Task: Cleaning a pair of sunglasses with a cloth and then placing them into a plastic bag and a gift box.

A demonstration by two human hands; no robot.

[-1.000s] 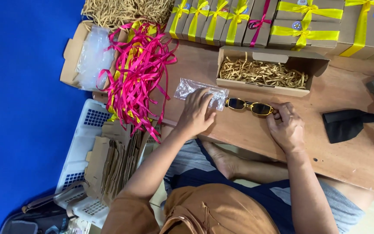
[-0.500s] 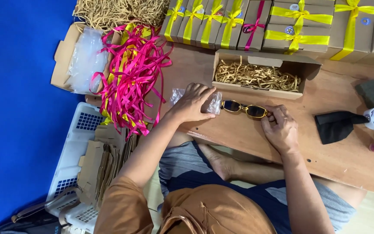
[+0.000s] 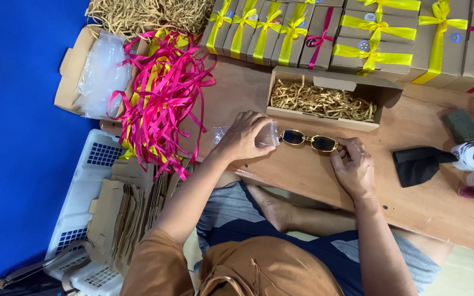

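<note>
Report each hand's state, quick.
Left hand: closed on a clear plastic bag.
Right hand: fingertips pinching the sunglasses at their right end.

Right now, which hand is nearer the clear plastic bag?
Left. The left hand is gripping the clear plastic bag; the right hand is farther right, holding the sunglasses.
</note>
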